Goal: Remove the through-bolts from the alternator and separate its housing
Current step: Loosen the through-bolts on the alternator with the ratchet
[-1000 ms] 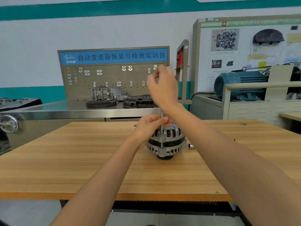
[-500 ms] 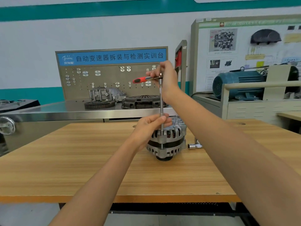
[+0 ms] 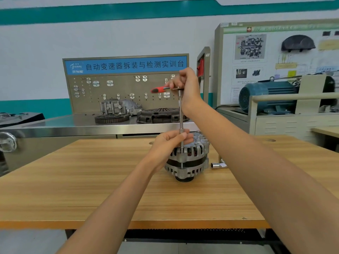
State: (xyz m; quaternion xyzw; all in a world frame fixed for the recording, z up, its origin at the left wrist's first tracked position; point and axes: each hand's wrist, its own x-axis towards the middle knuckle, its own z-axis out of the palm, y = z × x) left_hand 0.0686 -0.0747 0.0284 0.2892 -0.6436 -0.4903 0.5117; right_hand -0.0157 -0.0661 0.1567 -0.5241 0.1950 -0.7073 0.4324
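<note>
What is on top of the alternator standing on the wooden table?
On the alternator the left hand rests, its fingers pinching the upright extension bar of the ratchet gripped by the right hand. The hand covers part of the top, and the bolt head under the socket is hidden.

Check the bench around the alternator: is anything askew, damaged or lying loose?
Nothing looks damaged. The alternator stands upright on the wooden table, the extension bar upright on it. One loose socket lies on its side just right of the alternator, partly hidden by the right forearm.
</note>
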